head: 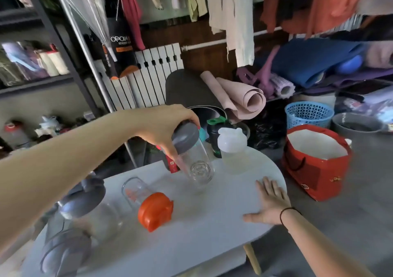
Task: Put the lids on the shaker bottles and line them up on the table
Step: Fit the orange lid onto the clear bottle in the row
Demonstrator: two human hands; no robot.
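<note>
My left hand [168, 125] grips the grey lid of a clear shaker bottle [197, 164], tilted and held just over the white table [212, 223]; a wire ball sits inside it. My right hand [270, 202] lies flat and spread on the table's right edge, holding nothing. A loose orange lid [155, 210] rests mid-table against an open clear bottle [136, 189]. Two grey-lidded clear bottles [85, 200] [66, 251] stand at the near left. At the far end stand a frosted white-lidded bottle [232, 149] and a dark bottle with a green lid [217, 130].
A red paper bag [319, 164] stands on the floor right of the table, with a blue basket [308, 115] and a grey bowl [357, 125] behind it. Rolled mats [240, 100], a radiator [148, 79], hanging clothes and a dark shelf unit [42, 64] fill the back.
</note>
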